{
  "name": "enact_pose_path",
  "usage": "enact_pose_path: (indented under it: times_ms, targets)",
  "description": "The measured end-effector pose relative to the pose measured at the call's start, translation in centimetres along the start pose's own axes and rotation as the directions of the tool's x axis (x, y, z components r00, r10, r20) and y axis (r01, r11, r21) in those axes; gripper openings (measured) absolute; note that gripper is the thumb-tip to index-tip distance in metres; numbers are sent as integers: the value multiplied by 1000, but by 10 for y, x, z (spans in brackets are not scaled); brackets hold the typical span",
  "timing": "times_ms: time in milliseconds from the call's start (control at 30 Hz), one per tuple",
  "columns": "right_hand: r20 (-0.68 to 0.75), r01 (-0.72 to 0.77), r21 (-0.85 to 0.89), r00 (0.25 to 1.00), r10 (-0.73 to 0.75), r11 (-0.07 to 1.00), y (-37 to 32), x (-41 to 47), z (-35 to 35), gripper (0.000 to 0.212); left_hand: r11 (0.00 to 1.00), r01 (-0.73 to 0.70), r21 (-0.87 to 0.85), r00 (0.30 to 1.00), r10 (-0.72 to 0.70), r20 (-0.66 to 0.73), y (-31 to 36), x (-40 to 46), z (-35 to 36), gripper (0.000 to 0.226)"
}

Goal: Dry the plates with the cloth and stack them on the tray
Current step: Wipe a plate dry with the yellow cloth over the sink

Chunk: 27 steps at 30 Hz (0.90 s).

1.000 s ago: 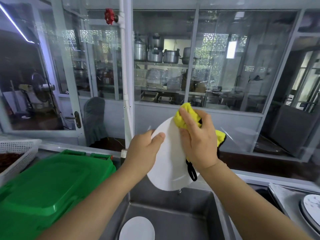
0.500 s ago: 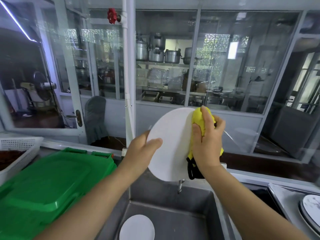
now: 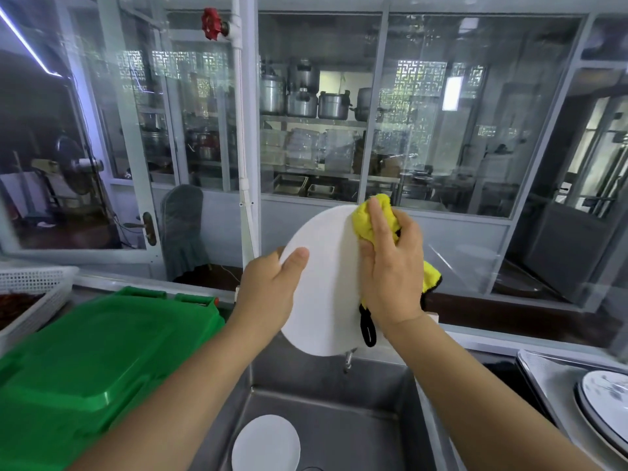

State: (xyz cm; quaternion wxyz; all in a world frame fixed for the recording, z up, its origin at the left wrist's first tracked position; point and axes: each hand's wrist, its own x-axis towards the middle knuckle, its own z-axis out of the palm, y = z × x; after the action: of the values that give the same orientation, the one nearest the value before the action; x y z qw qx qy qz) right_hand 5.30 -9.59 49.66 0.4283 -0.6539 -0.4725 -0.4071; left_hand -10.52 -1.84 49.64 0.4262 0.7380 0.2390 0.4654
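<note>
Two hands are busy with one white plate (image 3: 323, 283), held nearly upright above the steel sink (image 3: 333, 423). The left hand (image 3: 268, 294) grips its left rim, thumb curled over the near face, the other fingers hidden behind. The right hand (image 3: 390, 266) clamps a bunched yellow cloth (image 3: 370, 217) against the plate's upper right edge, fingers closed over the fabric; the cloth's black-trimmed tail hangs down below the wrist.

I'd judge the plate stiff, breakable and probably slick if wet, so the rim is the place to hold it, thumb on one face and fingers behind. The cloth is soft and folds to the curve.

A second plate (image 3: 265, 443) lies flat in the sink bottom, right beneath. The metal tray (image 3: 543, 372) sits at the right with patterned plates (image 3: 605, 396) already on it. A green lid (image 3: 102, 351) covers the counter on the left, beside a white basket (image 3: 34, 294). The tap spout below the plate looks the likeliest thing to knock.
</note>
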Motion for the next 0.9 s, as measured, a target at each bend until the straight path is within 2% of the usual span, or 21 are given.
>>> enact_pose_path:
  times_ms: [100,200,300,367,500,567,667,767,900]
  targets:
    - [13,-203,-117,979,206,972,0,-18,5,57,990,2,-144,994,-18,-103,0,-2,-3,30]
    - [101,-230,-195,962,252,953,-6,-37,8,59,971,18,-236,988,-53,-144,-3,-2,-5,24]
    - [137,-213,-225,959,248,951,-6,-34,5,58,967,70,-246,986,-104,-128,-9,-2,-5,24]
    - [124,-158,-211,975,187,965,-9,-20,3,57,964,107,-242,986,-135,-101,-11,-3,-3,28]
    - [108,40,-157,994,-23,987,-23,3,6,56,982,96,-165,989,-113,-94,-15,-7,4,55]
    - [105,150,-144,985,-135,978,-31,1,10,51,982,101,-160,985,-122,-124,-13,-5,5,53]
    - [134,321,-80,942,-309,944,-40,-16,17,47,957,148,-251,979,-178,-100,-11,2,5,49]
    - [162,482,-43,868,-470,875,-40,-42,20,46,930,145,-337,968,-203,-145,-11,10,1,45]
    - [227,590,-51,793,-566,806,-16,-61,14,51,943,126,-308,975,-175,-138,-16,14,-8,39]
